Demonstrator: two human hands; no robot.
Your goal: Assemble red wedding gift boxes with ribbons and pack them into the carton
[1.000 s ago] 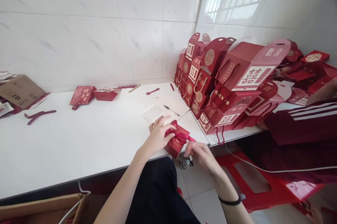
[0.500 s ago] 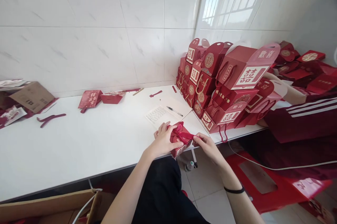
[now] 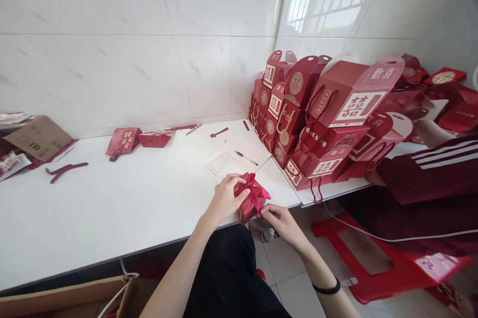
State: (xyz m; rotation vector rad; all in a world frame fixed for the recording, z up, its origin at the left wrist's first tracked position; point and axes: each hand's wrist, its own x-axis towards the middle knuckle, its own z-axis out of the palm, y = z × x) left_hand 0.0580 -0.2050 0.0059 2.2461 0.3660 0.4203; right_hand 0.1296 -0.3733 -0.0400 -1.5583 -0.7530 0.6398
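A small red gift box [image 3: 247, 203] with a pink ribbon bow [image 3: 256, 190] on top sits at the front edge of the white table [image 3: 123, 203]. My left hand [image 3: 224, 197] wraps around the box's left side. My right hand [image 3: 278, 217] holds the box's lower right corner, fingertips near the ribbon tail. A black band is on my right wrist.
A sheet of written paper [image 3: 221, 162] and a pen [image 3: 244, 157] lie just behind the box. A big pile of red gift bags [image 3: 317, 119] fills the right. Another person's striped maroon sleeve [image 3: 429, 168] is at far right. Cardboard box [image 3: 37, 136], flat red pieces [image 3: 123, 140], red stool [image 3: 373, 258].
My right hand has dropped from the ribbon end at the box's right to the box's lower right corner. The box has tilted slightly. The other person's arm has drawn back.
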